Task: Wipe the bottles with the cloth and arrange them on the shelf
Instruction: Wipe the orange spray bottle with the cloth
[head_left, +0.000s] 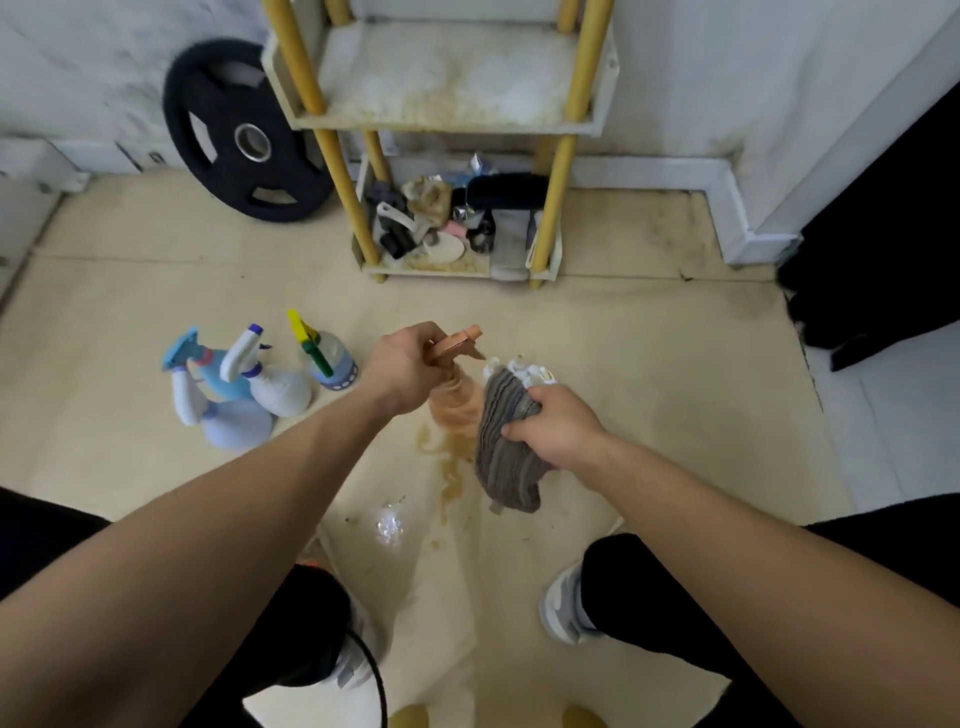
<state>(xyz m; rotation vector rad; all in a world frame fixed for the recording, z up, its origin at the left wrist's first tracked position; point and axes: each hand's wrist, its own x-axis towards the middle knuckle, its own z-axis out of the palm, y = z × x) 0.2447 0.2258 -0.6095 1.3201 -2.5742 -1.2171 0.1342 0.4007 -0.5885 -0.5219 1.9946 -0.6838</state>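
My left hand (408, 366) grips the trigger head of an orange spray bottle (457, 402), whose body is blurred. Beside it my right hand (556, 428) holds a grey striped cloth (506, 441) against the bottle's right side. White nozzle tops (519, 370) poke out above the cloth. On the floor to the left stand several more spray bottles: a light blue one (208, 371), two white ones (270, 382), (228, 426), and a clear one with a yellow-green trigger (330, 358). The yellow-posted shelf (447, 119) stands ahead; its upper tier is bare.
The shelf's bottom tier (457, 265) holds mixed clutter. A black weight plate (244, 132) leans on the wall at left. Brown liquid stains (452, 467) mark the floor below the bottle. My shoes (563, 605) are near the bottom; a dark object (872, 291) is at right.
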